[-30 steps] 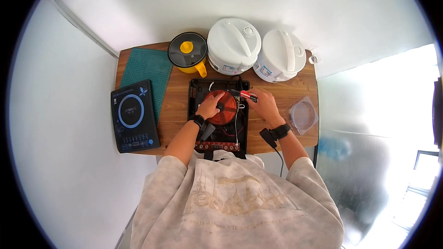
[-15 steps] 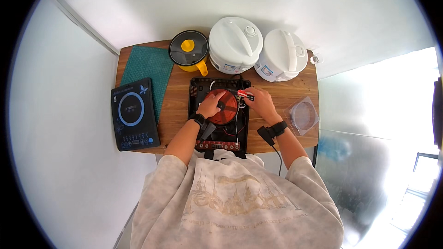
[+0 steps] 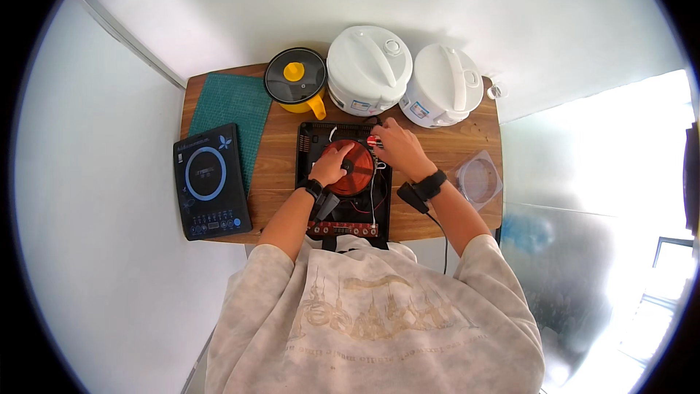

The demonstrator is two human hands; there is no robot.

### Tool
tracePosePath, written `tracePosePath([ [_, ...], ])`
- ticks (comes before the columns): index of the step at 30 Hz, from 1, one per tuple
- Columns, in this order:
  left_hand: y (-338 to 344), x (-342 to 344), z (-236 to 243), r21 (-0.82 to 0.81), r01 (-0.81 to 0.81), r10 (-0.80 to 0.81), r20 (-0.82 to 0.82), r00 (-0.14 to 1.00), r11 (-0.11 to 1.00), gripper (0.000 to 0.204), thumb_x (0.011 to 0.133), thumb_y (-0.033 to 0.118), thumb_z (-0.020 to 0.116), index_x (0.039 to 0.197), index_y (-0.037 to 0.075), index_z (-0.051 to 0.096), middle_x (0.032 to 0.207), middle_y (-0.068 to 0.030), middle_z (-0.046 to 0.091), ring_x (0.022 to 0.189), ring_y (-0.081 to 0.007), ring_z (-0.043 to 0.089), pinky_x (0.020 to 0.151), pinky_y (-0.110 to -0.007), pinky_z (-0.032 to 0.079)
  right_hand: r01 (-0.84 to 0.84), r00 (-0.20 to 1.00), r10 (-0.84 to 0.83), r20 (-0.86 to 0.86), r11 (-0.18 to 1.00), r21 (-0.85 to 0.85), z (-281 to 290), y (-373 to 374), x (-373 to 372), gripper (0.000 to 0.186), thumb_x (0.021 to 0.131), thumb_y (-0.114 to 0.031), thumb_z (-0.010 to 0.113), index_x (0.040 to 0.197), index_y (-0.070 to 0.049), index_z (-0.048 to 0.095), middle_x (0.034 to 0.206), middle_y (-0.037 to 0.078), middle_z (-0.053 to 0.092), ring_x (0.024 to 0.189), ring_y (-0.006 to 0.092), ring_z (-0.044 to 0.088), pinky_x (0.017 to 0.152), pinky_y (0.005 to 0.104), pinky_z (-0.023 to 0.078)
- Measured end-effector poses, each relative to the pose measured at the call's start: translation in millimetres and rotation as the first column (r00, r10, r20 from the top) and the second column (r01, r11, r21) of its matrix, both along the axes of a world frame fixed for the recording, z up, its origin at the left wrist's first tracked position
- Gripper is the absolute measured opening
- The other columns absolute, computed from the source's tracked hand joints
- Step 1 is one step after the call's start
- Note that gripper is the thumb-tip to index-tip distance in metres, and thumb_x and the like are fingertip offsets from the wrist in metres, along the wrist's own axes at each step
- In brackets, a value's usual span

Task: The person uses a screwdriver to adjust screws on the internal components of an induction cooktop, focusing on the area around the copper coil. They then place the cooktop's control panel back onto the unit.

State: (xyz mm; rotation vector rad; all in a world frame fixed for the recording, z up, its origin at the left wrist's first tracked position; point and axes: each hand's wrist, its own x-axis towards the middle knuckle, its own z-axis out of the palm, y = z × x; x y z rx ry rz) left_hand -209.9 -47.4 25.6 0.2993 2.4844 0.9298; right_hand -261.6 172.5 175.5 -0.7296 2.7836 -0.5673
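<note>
An open black induction cooker base [image 3: 308, 208] lies in front of me, its round copper coil [image 3: 359, 182] exposed. My left hand [image 3: 329, 165] holds the coil from its left side, the thumb near the dark centre and a finger across the upper part. At the coil's upper right, my right hand [image 3: 399, 149] is closed around a red-and-black handled tool that looks like a screwdriver [image 3: 374, 141]; its tip is hidden. Thin white and red wires run beside the coil to a red circuit board [image 3: 343, 230] at the near edge.
The cooker's black glass top panel [image 3: 211, 208] lies at left, partly over a green cutting mat [image 3: 230, 102]. A yellow pot [image 3: 295, 84] with a dark lid and two white rice cookers [image 3: 368, 69] line the back. A clear plastic tray [image 3: 479, 180] sits at right.
My right hand has moved slightly up and left with the tool, turning so that less of the handle shows. My left hand stays on the coil.
</note>
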Motion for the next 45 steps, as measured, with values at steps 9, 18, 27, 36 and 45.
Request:
tracePosePath([
  [9,0.6,2.6,-5.5,0.008,-0.012,0.012,-0.023,1.000,1.000,0.092,0.079,0.012,0.076,0.156,0.029,0.029,0.121,-0.0232,0.058,0.110,-0.0406,0.061,0.094,-0.047,0.051,-0.110,0.992,0.087,-0.090,0.950,-0.291,9.6,-16.5,-14.8,0.031,0.080,-0.015,0.068,0.108,-0.003,0.061,0.117,0.018,0.062,0.098,0.0377,0.064,0.081,0.0465,0.053],
  [18,2.0,2.5,-1.3,-0.011,-0.003,0.003,-0.045,0.999,1.000,0.089,0.080,0.011,0.075,0.155,0.028,0.032,0.119,-0.0220,0.060,0.106,-0.0397,0.063,0.090,-0.047,0.053,0.001,0.991,0.038,-0.130,0.956,0.294,25.7,-34.8,-30.1,0.034,0.090,-0.035,0.067,0.095,-0.001,0.068,0.075,0.015,0.069,0.068,0.0333,0.070,0.060,0.0451,0.055],
  [27,8.3,3.4,1.2,-0.094,-0.026,0.018,-0.086,0.996,0.995,0.091,0.080,0.011,0.073,0.157,0.034,0.029,0.115,-0.0193,0.060,0.104,-0.0390,0.064,0.086,-0.047,0.054,-0.060,0.961,0.043,-0.273,0.997,-0.053,2.3,-34.4,-29.2,0.031,0.091,-0.028,0.062,0.105,-0.001,0.057,0.078,0.017,0.065,0.074,0.0360,0.070,0.061,0.0461,0.056],
  [36,3.5,8.0,-12.4,-0.085,-0.048,0.037,-0.131,0.991,0.995,0.087,0.080,0.013,0.071,0.155,0.034,0.032,0.114,-0.0185,0.059,0.103,-0.0390,0.064,0.083,-0.048,0.056,-0.094,0.992,0.114,-0.046,0.942,0.321,28.2,-39.5,-33.2,0.032,0.091,-0.029,0.064,0.101,-0.001,0.053,0.082,0.019,0.063,0.081,0.0361,0.070,0.063,0.0435,0.057],
  [45,7.2,4.6,1.1,-0.117,-0.029,0.019,-0.079,0.997,0.993,0.091,0.081,0.013,0.072,0.157,0.034,0.028,0.117,-0.0189,0.059,0.102,-0.0385,0.065,0.082,-0.048,0.056,-0.274,0.946,0.244,-0.213,0.954,-0.121,-5.2,-21.0,-28.5,0.044,0.086,-0.030,0.068,0.114,-0.003,0.051,0.079,0.018,0.067,0.073,0.0394,0.070,0.063,0.0500,0.055],
])
